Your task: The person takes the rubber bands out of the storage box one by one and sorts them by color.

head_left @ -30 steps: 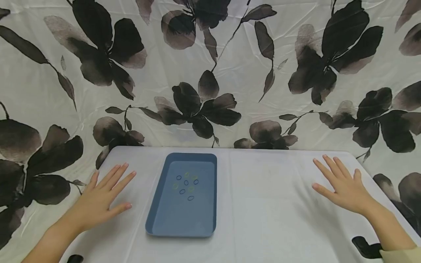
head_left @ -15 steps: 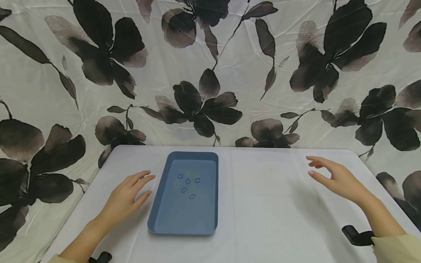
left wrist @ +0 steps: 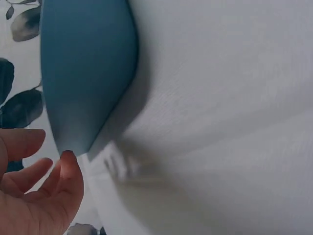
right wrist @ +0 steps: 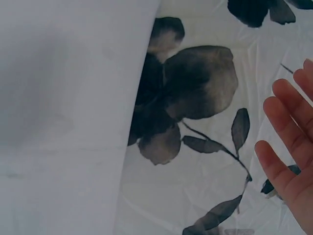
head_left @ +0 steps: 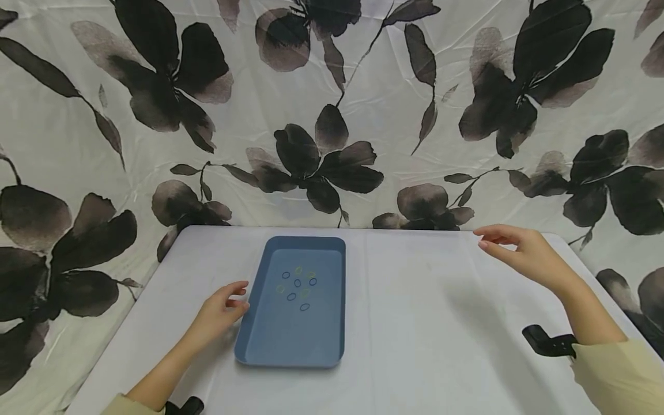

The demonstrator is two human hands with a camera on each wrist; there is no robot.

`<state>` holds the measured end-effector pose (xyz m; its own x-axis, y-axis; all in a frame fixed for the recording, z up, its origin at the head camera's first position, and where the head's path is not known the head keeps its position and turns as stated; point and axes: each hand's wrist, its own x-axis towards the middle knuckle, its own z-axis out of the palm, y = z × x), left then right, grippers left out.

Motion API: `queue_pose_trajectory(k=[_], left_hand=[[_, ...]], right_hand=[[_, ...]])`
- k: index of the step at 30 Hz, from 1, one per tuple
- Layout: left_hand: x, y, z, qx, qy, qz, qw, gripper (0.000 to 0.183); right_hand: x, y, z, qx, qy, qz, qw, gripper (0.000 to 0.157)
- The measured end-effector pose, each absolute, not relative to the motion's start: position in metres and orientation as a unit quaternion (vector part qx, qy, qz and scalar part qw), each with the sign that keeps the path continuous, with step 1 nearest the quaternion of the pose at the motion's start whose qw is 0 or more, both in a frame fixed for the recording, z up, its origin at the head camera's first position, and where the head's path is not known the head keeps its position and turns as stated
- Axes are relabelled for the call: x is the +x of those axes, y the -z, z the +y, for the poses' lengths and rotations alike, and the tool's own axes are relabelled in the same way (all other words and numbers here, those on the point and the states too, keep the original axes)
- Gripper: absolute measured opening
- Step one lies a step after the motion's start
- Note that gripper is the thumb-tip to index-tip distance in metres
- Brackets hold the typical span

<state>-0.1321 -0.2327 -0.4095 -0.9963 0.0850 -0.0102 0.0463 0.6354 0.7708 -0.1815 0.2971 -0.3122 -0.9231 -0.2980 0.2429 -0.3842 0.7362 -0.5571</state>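
Observation:
A blue rectangular tray (head_left: 290, 340) lies on the white table in the head view. Several small thin rings (head_left: 297, 283), some dark blue and some yellowish, are spread over its upper half. My left hand (head_left: 220, 308) is at the tray's left side with fingers loosely bent. In the left wrist view, the fingers (left wrist: 71, 178) are beside the tray's wall (left wrist: 88, 73), a gap between thumb and fingers; whether a fingertip touches the tray I cannot tell. My right hand (head_left: 529, 253) hovers over the table's far right part, fingers loosely bent, holding nothing.
A white cloth covers the table (head_left: 404, 323). Behind it hangs a pale curtain (head_left: 233, 132) with dark flowers. Black straps with a device (head_left: 550, 341) sit on both wrists, beside yellowish sleeves (head_left: 617, 374).
My left hand has moved right to the tray's side, its spread fingers now bent. The right hand has risen slightly towards the far edge, its fingers drawn together. Tray and rings stay put.

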Motion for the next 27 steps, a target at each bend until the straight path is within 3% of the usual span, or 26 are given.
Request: queue_pose_trajectory(k=[7,17,27], left_hand=[[-0.133,0.42,-0.229,0.016,-0.426,0.904,0.023,0.048],[-0.14,0.423,-0.239,-0.016,-0.577,0.814,0.069,0.048],[-0.144,0.418,-0.235,-0.089,-0.612,0.778,0.108,0.055]], right_hand=[[-0.191,0.31,0.281,0.21,-0.309,-0.925,0.067,0.023],[-0.206,0.303,0.249,0.237,-0.325,-0.915,0.035,0.022],[-0.224,0.297,0.22,0.273,-0.313,-0.909,0.019,0.018]])
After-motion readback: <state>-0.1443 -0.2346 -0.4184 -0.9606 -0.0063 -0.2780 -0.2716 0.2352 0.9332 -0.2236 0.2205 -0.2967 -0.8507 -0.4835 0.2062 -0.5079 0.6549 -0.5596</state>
